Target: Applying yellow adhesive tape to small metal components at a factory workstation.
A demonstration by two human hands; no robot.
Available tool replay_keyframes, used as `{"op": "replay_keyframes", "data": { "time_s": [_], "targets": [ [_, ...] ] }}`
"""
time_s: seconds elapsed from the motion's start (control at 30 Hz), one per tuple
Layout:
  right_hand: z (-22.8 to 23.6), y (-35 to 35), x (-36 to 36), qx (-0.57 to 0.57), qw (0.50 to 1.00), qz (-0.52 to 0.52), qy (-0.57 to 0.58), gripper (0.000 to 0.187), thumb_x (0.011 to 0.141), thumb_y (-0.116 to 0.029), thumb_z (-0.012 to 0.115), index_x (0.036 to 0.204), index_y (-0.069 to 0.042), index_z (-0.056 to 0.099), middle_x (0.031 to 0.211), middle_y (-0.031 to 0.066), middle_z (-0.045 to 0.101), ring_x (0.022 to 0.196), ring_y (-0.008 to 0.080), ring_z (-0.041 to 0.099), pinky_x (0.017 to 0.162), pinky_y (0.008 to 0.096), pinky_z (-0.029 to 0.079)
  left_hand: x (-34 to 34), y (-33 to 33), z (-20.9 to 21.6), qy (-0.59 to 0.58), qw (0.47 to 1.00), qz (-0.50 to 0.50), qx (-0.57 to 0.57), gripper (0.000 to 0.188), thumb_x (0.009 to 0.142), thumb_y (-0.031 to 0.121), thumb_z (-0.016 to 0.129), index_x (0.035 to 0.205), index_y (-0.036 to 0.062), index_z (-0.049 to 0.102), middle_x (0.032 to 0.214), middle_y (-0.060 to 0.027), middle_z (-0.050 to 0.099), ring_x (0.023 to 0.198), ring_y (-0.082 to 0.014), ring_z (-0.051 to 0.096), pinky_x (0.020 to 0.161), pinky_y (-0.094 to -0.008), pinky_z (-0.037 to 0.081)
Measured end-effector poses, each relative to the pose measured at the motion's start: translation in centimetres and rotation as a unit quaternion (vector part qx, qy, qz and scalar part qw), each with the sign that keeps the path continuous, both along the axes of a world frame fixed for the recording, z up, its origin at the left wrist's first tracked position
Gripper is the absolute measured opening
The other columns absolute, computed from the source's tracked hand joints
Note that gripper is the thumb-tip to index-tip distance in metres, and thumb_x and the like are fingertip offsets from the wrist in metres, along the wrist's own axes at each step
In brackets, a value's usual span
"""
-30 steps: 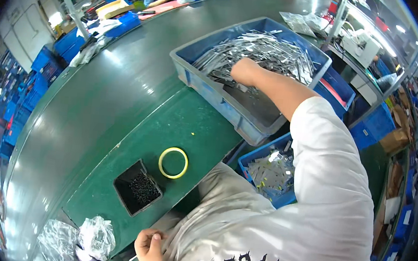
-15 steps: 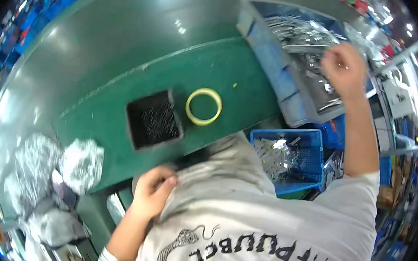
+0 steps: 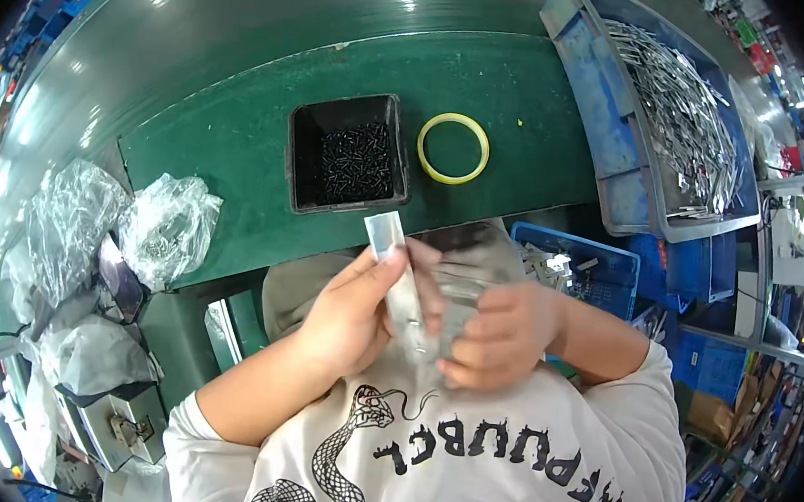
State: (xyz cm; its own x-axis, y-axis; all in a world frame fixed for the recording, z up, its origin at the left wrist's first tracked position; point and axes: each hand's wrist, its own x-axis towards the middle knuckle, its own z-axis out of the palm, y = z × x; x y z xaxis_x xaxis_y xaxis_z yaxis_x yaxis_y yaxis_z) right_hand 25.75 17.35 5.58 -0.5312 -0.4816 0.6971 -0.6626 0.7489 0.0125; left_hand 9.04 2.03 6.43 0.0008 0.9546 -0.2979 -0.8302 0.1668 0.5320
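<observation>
In front of my shirt, my left hand is closed around a long, narrow silvery metal strip, shaped like a shallow channel. Its upper end points toward the black tray. My right hand, smeared by motion, has curled fingers beside the strip's lower end. A blurred greyish shape shows between the hands; whether it is a second metal piece I cannot tell. Beyond them on the green bench sits a square black tray holding many small black screw-like parts. A yellow tape roll lies to its right.
A big blue-grey bin full of thin metal strips stands at the right. Below it is a smaller blue crate with loose pieces. Crumpled clear plastic bags lie on the bench's left side, above a grey machine.
My right hand has come from the big bin back to my chest. My left hand has risen from my lap and now holds the metal strip. The view has shifted.
</observation>
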Motion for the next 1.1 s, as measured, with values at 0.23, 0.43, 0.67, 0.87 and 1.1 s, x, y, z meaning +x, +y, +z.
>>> {"op": "replay_keyframes", "data": {
  "time_s": [0.23, 0.43, 0.67, 0.87, 1.1],
  "targets": [
    [-2.3, 5.3, -5.5, -0.137, 0.909, -0.369, -0.14, 0.028, 0.078, -0.021, 0.073, 0.102, -0.01, 0.065, 0.1, 0.0066, 0.062, 0.094, 0.0269, 0.057, 0.081, 0.0405, 0.042, -1.4, 0.3, -0.9, 0.235, 0.97, 0.056, -0.017, 0.024, 0.106, 0.019, 0.038, 0.117, 0.0008, 0.049, 0.08, -0.0105, 0.061, 0.062, -0.017, 0.058, 0.056, -0.0282, 0.046],
    [-4.3, 5.6, -4.8, -0.164, 0.871, -0.398, -0.238, 0.018, 0.083, -0.014, 0.069, 0.099, -0.007, 0.064, 0.104, 0.0083, 0.064, 0.102, 0.0253, 0.058, 0.092, 0.0386, 0.039, -2.5, -0.4, -2.9, 0.281, 0.959, 0.031, -0.025, 0.012, 0.101, 0.009, 0.052, 0.111, 0.0026, 0.053, 0.082, -0.0064, 0.062, 0.063, -0.0108, 0.057, 0.056, -0.0241, 0.046],
    [-3.7, 1.0, -0.3, -0.366, 0.888, -0.246, -0.128, 0.018, 0.084, 0.002, 0.065, 0.101, -0.002, 0.059, 0.105, 0.0166, 0.065, 0.104, 0.0331, 0.061, 0.09, 0.0432, 0.047, -2.9, -1.4, -3.3, 0.296, 0.951, 0.088, 0.003, 0.015, 0.097, 0.009, 0.06, 0.11, 0.0011, 0.059, 0.079, -0.004, 0.062, 0.064, -0.0082, 0.056, 0.056, -0.022, 0.046],
    [-4.3, -1.2, -0.4, -0.356, 0.918, -0.117, -0.133, 0.014, 0.092, -0.012, 0.064, 0.102, -0.003, 0.058, 0.104, 0.0136, 0.067, 0.108, 0.0364, 0.06, 0.093, 0.0479, 0.047, -2.9, -2.1, -2.7, 0.241, 0.969, 0.021, 0.057, 0.024, 0.098, 0.012, 0.059, 0.118, -0.0001, 0.06, 0.085, -0.0054, 0.064, 0.066, -0.0082, 0.056, 0.059, -0.0223, 0.048],
    [-4.6, -2.0, -1.5, -0.351, 0.916, -0.09, -0.171, 0.014, 0.095, -0.018, 0.061, 0.1, -0.005, 0.058, 0.103, 0.0115, 0.068, 0.107, 0.0359, 0.061, 0.101, 0.0526, 0.043, -2.1, -2.8, -2.9, 0.242, 0.965, 0.076, 0.058, 0.027, 0.097, 0.013, 0.06, 0.12, -0.0007, 0.057, 0.088, -0.0064, 0.063, 0.069, -0.0107, 0.059, 0.058, -0.024, 0.047]
  ]
}}
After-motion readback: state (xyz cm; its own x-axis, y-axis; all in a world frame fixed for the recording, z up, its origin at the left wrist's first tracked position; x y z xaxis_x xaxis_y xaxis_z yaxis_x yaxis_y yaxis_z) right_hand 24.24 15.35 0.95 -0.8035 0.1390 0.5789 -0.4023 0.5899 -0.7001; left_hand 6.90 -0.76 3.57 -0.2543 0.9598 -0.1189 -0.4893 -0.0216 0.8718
